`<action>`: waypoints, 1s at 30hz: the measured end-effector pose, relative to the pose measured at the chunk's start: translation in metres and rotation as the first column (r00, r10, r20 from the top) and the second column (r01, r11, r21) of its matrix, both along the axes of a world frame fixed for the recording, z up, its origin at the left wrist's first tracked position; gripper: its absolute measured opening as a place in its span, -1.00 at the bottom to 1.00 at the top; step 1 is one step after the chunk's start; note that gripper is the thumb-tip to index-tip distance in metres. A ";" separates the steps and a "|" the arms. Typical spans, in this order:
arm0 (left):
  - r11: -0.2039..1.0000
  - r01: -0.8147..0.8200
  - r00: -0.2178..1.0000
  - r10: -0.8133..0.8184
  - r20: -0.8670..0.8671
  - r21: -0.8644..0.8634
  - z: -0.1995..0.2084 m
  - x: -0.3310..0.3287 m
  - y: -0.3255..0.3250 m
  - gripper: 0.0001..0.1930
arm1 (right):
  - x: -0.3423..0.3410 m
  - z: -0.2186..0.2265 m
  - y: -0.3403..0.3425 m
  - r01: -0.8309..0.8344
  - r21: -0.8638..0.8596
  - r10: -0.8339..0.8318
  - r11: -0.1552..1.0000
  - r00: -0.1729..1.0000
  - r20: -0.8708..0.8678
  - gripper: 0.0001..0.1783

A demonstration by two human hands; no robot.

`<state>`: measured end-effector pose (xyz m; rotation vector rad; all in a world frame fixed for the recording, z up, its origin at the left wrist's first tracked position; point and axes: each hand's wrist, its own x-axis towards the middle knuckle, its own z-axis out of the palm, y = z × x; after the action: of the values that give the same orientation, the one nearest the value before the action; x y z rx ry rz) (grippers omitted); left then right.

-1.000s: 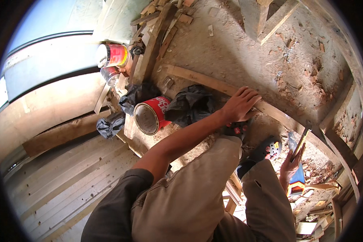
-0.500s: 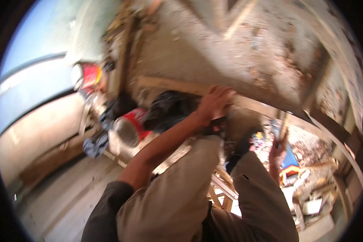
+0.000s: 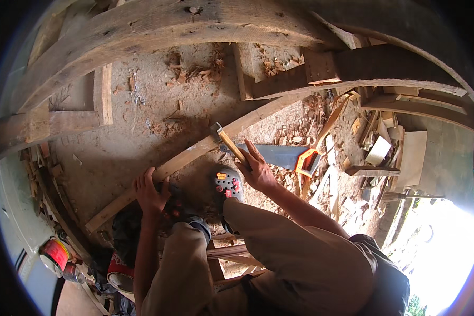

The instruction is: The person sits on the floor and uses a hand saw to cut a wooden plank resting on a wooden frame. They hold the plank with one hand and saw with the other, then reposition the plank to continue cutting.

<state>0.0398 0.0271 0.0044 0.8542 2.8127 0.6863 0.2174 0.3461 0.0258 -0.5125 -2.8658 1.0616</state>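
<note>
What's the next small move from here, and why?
Probably settle the metal end of the wooden-handled tool on the beam: the right hand holds the tool with that end over the beam, contact unclear, and the left hand rests farther left on the beam, seemingly able to steady it.

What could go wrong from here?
1. Slip: the left hand is on the same wooden beam that the wooden-handled tool points toward, so a slip along it might catch the fingers.
2. Drop: the right hand holds the tool near its end; if it falls, it could hit the clog close by.
3. Saw: the saw lies near the right hand; a sideways swing might graze its blade.
</note>
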 end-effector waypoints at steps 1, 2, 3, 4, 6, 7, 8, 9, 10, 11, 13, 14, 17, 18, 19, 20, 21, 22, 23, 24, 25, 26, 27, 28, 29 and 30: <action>1.000 -0.004 1.000 0.004 -0.002 0.000 0.001 0.000 0.001 -0.44 | 0.001 -0.002 0.002 -0.006 0.011 0.006 1.000 1.000 -0.014 -0.49; 1.000 -0.008 1.000 0.008 -0.004 -0.001 0.002 0.000 0.002 -0.44 | 0.001 -0.005 0.004 -0.012 0.022 0.013 1.000 1.000 -0.028 -0.49; 1.000 -0.010 1.000 0.010 -0.005 -0.002 0.003 -0.001 0.003 -0.44 | 0.000 -0.005 0.005 -0.016 0.031 0.017 0.999 0.999 -0.041 -0.48; 1.000 -0.011 1.000 0.011 -0.004 -0.006 0.004 -0.002 0.003 -0.44 | 0.000 -0.005 0.006 -0.009 0.044 0.011 0.999 0.999 -0.035 -0.52; 1.000 -0.016 1.000 0.015 -0.003 -0.015 0.005 -0.002 0.002 -0.44 | 0.000 -0.004 0.007 0.000 0.069 0.001 0.998 1.000 -0.022 -0.57; 1.000 -0.015 1.000 0.015 0.001 -0.012 0.005 -0.003 0.001 -0.44 | -0.001 -0.005 0.007 0.003 0.089 0.001 0.996 0.999 -0.040 -0.61; 1.000 -0.014 1.000 0.014 0.004 -0.008 0.005 -0.003 0.001 -0.43 | -0.001 -0.005 0.006 0.009 0.089 -0.006 0.996 0.999 -0.034 -0.62; 1.000 -0.014 1.000 0.014 0.006 -0.004 0.005 -0.003 0.001 -0.43 | -0.002 -0.003 0.006 0.014 0.091 -0.011 0.996 1.000 -0.029 -0.62; 1.000 -0.016 1.000 0.016 -0.003 -0.001 0.004 -0.002 0.001 -0.44 | -0.002 -0.002 0.006 0.019 0.093 -0.017 0.995 1.000 -0.024 -0.63; 1.000 -0.018 1.000 0.018 -0.012 0.001 0.003 -0.002 0.001 -0.44 | -0.001 -0.006 0.005 0.034 0.071 -0.033 0.997 0.999 -0.027 -0.64; 1.000 -0.022 1.000 0.022 -0.015 0.003 0.003 -0.003 0.002 -0.45 | 0.000 -0.007 0.004 0.034 0.083 -0.032 0.996 0.999 -0.031 -0.65; 1.000 -0.024 1.000 0.024 -0.008 0.002 0.004 -0.002 0.003 -0.45 | 0.001 -0.007 0.003 0.035 0.088 -0.032 0.995 0.999 -0.033 -0.65; 1.000 -0.016 1.000 0.017 0.003 -0.014 0.003 -0.003 0.002 -0.45 | 0.002 -0.008 0.001 0.041 0.076 -0.039 0.996 0.999 -0.031 -0.64; 1.000 -0.014 1.000 0.014 0.004 -0.021 0.003 -0.003 0.001 -0.44 | 0.002 -0.007 0.001 0.053 0.022 -0.053 0.998 0.999 0.011 -0.64; 1.000 -0.013 1.000 0.013 0.017 -0.007 0.002 -0.003 0.000 -0.44 | 0.002 -0.005 0.001 0.066 -0.031 -0.065 0.997 0.996 0.054 -0.64; 1.000 -0.012 0.999 0.012 0.029 0.008 0.001 -0.003 -0.002 -0.44 | 0.001 -0.003 0.001 0.082 -0.083 -0.074 0.993 0.993 0.097 -0.64; 1.000 -0.011 0.999 0.010 0.042 0.023 0.000 -0.004 -0.005 -0.44 | 0.000 0.004 -0.001 0.125 -0.134 -0.107 0.983 0.985 0.134 -0.65; 0.999 -0.010 0.999 0.008 0.041 0.045 -0.005 -0.005 -0.009 -0.44 | -0.003 0.014 -0.004 0.169 -0.181 -0.137 0.969 0.975 0.173 -0.66; 0.998 -0.009 0.999 0.006 0.040 0.066 -0.009 -0.005 -0.014 -0.43 | -0.004 0.021 -0.007 0.212 -0.226 -0.165 0.951 0.963 0.213 -0.66; 0.996 -0.007 0.999 0.003 0.039 0.089 -0.013 -0.008 -0.020 -0.43 | -0.002 0.025 -0.008 0.178 -0.200 -0.139 0.964 0.971 0.194 -0.67; 0.997 0.032 0.999 -0.031 -0.018 0.071 -0.012 -0.012 -0.025 -0.43 | 0.003 0.028 -0.009 0.146 -0.173 -0.115 0.974 0.977 0.181 -0.67; 0.996 0.070 0.995 -0.066 -0.074 0.051 -0.009 -0.020 -0.034 -0.43 | 0.008 0.032 -0.008 0.115 -0.145 -0.090 0.983 0.981 0.169 -0.67; 0.995 0.100 0.987 -0.095 -0.130 0.027 -0.007 -0.028 -0.045 -0.43 | 0.011 0.039 -0.009 0.086 -0.204 -0.056 0.975 0.987 0.150 -0.67; 0.995 0.099 0.988 -0.098 -0.115 0.003 -0.002 -0.039 -0.060 -0.45 | 0.013 0.042 -0.010 0.056 -0.221 -0.023 0.974 0.988 0.151 -0.64; 0.995 0.099 0.990 -0.100 -0.101 -0.020 0.001 -0.055 -0.075 -0.46 | 0.016 0.044 -0.011 0.026 -0.238 0.011 0.971 0.988 0.153 -0.61; 0.993 0.114 0.990 -0.117 -0.082 -0.039 -0.001 -0.072 -0.086 -0.47 | 0.019 0.046 -0.013 0.012 -0.251 0.029 0.968 0.987 0.157 -0.59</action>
<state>-0.0324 -0.0584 0.0033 1.0537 2.8117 0.5967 0.2364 0.3333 0.0715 -0.6256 -2.8828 1.4617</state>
